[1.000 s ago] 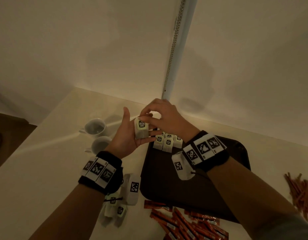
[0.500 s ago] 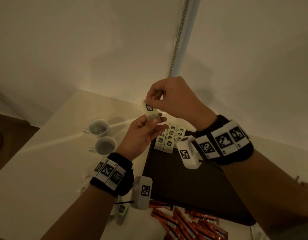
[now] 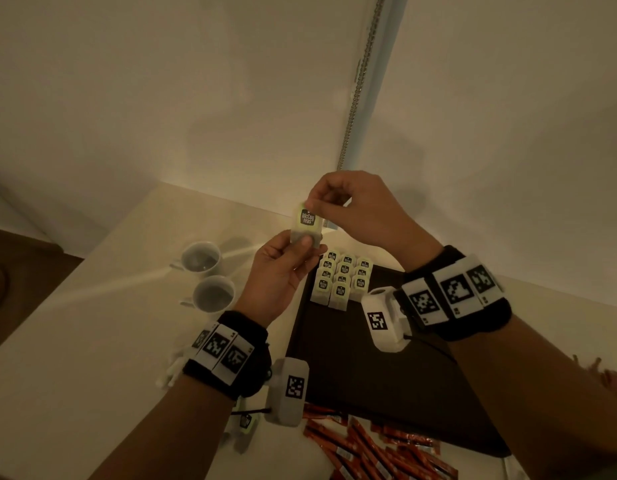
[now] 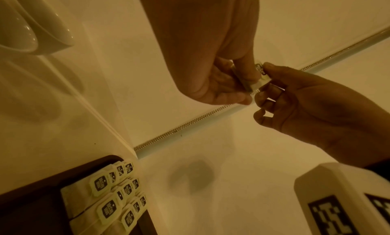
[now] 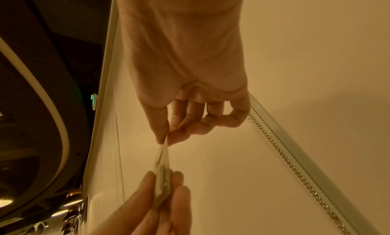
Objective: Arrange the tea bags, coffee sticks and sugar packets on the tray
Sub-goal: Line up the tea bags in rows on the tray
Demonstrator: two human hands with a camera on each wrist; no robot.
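Observation:
A pale tea bag (image 3: 306, 225) with a dark label is held up in the air over the tray's far left corner. My left hand (image 3: 283, 268) pinches its lower end between thumb and fingers. My right hand (image 3: 338, 202) pinches its top edge from above. The same tea bag (image 4: 256, 78) shows edge-on between both hands in the left wrist view, and the tea bag (image 5: 162, 168) hangs from my right fingertips (image 5: 166, 137) in the right wrist view. The dark tray (image 3: 386, 382) carries several tea bags (image 3: 341, 278) laid in rows at its far left corner.
Two white cups (image 3: 210, 275) stand on the table left of the tray. Orange coffee sticks (image 3: 373, 452) lie in a heap at the tray's near edge. A few loose tea bags (image 3: 244, 424) lie under my left forearm. More sticks (image 3: 608, 375) show at the far right.
Both hands have risen together with the tea bag, away from the tray. My right hand shifted from beside the bag to pinching its top edge.

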